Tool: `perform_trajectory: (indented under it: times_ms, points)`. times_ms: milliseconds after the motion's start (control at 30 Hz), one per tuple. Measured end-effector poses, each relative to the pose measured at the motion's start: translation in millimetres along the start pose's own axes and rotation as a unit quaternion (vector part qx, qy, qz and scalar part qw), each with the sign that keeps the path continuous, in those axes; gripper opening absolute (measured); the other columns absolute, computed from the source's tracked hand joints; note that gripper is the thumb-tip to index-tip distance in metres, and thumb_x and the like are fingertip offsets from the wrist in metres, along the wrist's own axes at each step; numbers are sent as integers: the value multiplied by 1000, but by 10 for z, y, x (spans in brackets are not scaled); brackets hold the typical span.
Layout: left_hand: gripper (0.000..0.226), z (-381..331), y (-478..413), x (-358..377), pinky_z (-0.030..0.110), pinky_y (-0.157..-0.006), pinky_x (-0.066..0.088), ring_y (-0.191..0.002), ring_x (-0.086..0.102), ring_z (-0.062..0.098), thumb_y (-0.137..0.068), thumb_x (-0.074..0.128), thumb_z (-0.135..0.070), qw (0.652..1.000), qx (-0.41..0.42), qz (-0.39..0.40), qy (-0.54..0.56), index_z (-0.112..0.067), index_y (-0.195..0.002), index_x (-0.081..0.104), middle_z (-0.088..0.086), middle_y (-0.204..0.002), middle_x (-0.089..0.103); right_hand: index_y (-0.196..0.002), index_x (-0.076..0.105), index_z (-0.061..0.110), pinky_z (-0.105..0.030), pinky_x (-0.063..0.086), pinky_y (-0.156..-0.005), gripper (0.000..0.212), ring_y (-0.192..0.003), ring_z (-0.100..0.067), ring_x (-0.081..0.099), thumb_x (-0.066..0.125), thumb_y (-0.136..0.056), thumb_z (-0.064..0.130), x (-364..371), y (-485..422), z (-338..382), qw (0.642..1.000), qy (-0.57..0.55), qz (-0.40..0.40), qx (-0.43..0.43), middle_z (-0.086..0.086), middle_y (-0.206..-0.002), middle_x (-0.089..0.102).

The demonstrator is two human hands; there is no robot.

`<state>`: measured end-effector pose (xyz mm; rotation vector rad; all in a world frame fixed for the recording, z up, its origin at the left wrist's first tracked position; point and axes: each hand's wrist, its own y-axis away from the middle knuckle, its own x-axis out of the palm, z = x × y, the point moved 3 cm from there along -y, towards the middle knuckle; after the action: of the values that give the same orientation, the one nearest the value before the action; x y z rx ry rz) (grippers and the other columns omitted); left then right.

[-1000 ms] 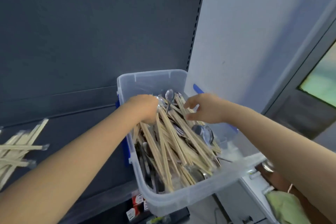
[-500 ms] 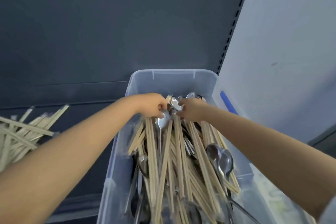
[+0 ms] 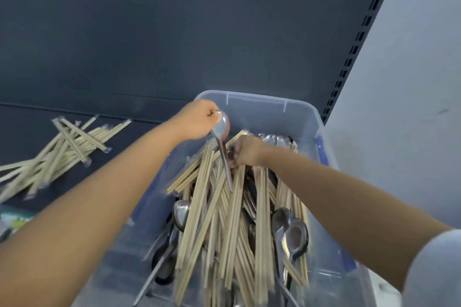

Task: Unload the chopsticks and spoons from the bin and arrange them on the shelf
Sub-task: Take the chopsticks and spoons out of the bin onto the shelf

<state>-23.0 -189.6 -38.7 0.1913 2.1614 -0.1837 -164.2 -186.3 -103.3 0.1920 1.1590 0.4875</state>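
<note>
A clear plastic bin [image 3: 259, 102] stands in front of me, filled with wrapped wooden chopsticks [image 3: 224, 219] and metal spoons [image 3: 295, 234]. My left hand [image 3: 198, 119] grips a long metal spoon [image 3: 220, 127] by its bowl end and holds it above the pile, handle hanging down. My right hand [image 3: 247, 151] reaches into the far part of the bin with fingers curled among the chopsticks and spoons; what it holds is hidden. More wrapped chopsticks [image 3: 62, 149] lie in a loose heap on the dark shelf [image 3: 139, 117] to the left.
The shelf's dark back panel [image 3: 174, 32] rises behind the bin, with a slotted upright [image 3: 359, 40] at its right edge. A pale wall [image 3: 411, 107] stands to the right. The bin has a blue handle clip [image 3: 321, 147] on its right side.
My left hand has lifted a spoon up out of the pile. The view has come closer over the bin, showing more of the chopstick heap on the shelf. My right hand stays in the bin.
</note>
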Motion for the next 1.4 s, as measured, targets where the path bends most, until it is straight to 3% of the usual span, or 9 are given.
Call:
perform_trajectory:
  times_ms: [167,267,367,533,767,933,1067,1233,1400]
  points:
    - [22,46,65,-28,30,-68,35,-75,49,19,-97,47,-19,1000,-10,-11,0,-2,-93,61,0,-74,54,-64,48,11,-24,33,-46,36,-51,-17,44,60,-91,30,-9,-44,-9,1000,-5,-10,-23,-6,-60,47]
    - [17,57,69,-19,29,-66,37,-75,51,18,-96,48,-17,999,-10,-36,10,-8,-92,62,-6,-72,54,-60,49,11,-24,40,-49,37,-51,-18,49,65,-87,29,-16,-13,-21,999,35,-19,-4,-4,-56,52]
    - [19,77,82,-11,32,-69,41,-76,53,20,-96,47,-17,999,-6,-47,4,-5,-94,62,3,-81,60,-51,48,8,-25,43,-51,31,-47,-21,48,66,-75,5,-100,59,21,994,74,-75,12,-3,-39,47]
    - [19,99,76,-39,32,-68,41,-74,51,20,-96,46,-13,998,0,-63,23,-2,-95,61,5,-81,60,-45,41,9,-20,31,-46,34,-43,-20,37,66,-69,6,-229,34,-48,995,56,-81,27,-3,-42,37]
    - [22,88,110,-12,34,-67,40,-68,46,20,-96,45,-16,998,7,-59,-4,1,-92,58,2,-71,52,-56,44,10,-28,30,-58,23,-57,-22,34,61,-72,5,-377,-14,-79,976,-173,-131,30,-9,-57,38]
    - [21,82,138,16,41,-70,46,-71,51,22,-96,43,-17,998,10,-43,-44,-4,-93,59,6,-78,60,-59,36,12,-25,22,-51,24,-54,-20,29,50,-77,5,-277,89,-52,990,-104,-63,68,-6,-60,33]
    - [20,87,135,30,36,-68,43,-75,54,22,-97,42,-19,997,19,-33,-73,-12,-93,59,-5,-73,56,-86,61,9,-29,45,-65,22,-72,-21,54,65,-80,31,-127,202,-34,997,-35,44,54,-6,-78,56]
    - [18,97,126,48,32,-64,40,-72,53,19,-98,41,-20,996,21,-29,-82,-18,-90,56,-9,-71,54,-67,52,8,-30,41,-68,32,-78,-22,54,65,-85,31,13,68,-18,988,155,-20,-6,-5,-74,54]
    - [19,93,98,6,35,-69,43,-69,50,19,-97,44,-17,998,16,-53,-15,-8,-89,58,-4,-69,54,-54,41,9,-22,29,-46,44,-60,-21,43,52,-95,22,-236,35,-12,989,118,-87,-14,-3,-57,41]
